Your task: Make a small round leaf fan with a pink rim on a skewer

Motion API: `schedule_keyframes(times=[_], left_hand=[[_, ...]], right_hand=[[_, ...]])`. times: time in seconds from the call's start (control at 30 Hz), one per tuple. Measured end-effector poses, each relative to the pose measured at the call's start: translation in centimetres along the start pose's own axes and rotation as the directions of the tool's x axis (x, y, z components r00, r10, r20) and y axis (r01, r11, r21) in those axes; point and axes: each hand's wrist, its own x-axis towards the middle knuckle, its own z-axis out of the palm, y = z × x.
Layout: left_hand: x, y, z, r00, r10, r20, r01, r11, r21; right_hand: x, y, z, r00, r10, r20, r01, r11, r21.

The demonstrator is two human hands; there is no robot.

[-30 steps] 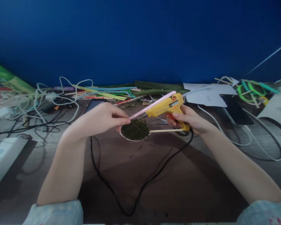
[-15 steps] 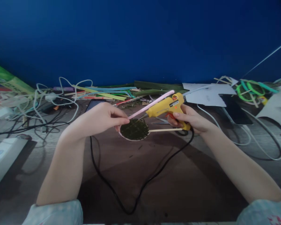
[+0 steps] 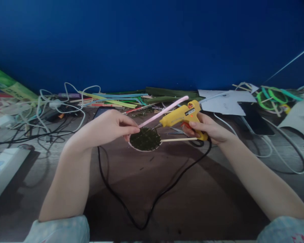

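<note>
My left hand (image 3: pixel 116 125) is closed, its thumb and fingers pinching a pink pipe cleaner (image 3: pixel 164 110) at the edge of a small round dark green woven disc (image 3: pixel 145 139). The pipe cleaner's loose end slants up to the right. A pale rim borders the disc, and a thin wooden stick (image 3: pixel 178 139) extends rightward from it. In my right hand (image 3: pixel 205 126) is a yellow hot glue gun (image 3: pixel 181 114), with fingers round its handle near the red trigger. Its nozzle points left, at the disc's upper right edge. Whether the tip touches is unclear.
A black cord (image 3: pixel 152 211) loops across the table below the disc. Behind lie coloured strips (image 3: pixel 111 99), white paper (image 3: pixel 220 104) and a phone (image 3: pixel 257 119) on a white cable. Tangled white cables and a power strip (image 3: pixel 5 172) are on the left. A blue wall (image 3: pixel 152 44) rises behind.
The glue gun has shifted slightly right, so more of its nozzle shows. The pipe cleaner's loose end has moved up very slightly. My left hand keeps its pinch.
</note>
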Motion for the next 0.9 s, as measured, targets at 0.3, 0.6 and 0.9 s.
schedule_keyframes(times=[0.3,0.6,0.9], left_hand=[[-0.02,-0.04,-0.06,1.0,0.005,-0.01,-0.005,1.0,0.001],[-0.08,-0.18,-0.13,1.0,0.005,-0.014,-0.004,1.0,0.007],[-0.03,-0.34,-0.09,1.0,-0.004,-0.017,0.004,1.0,0.022]], right_hand=[[0.02,-0.06,-0.09,1.0,-0.001,0.002,0.001,1.0,-0.005],[0.01,-0.14,-0.14,1.0,0.015,0.001,-0.015,1.0,-0.012],[-0.07,-0.1,-0.52,0.999,-0.026,0.033,0.026,1.0,-0.007]])
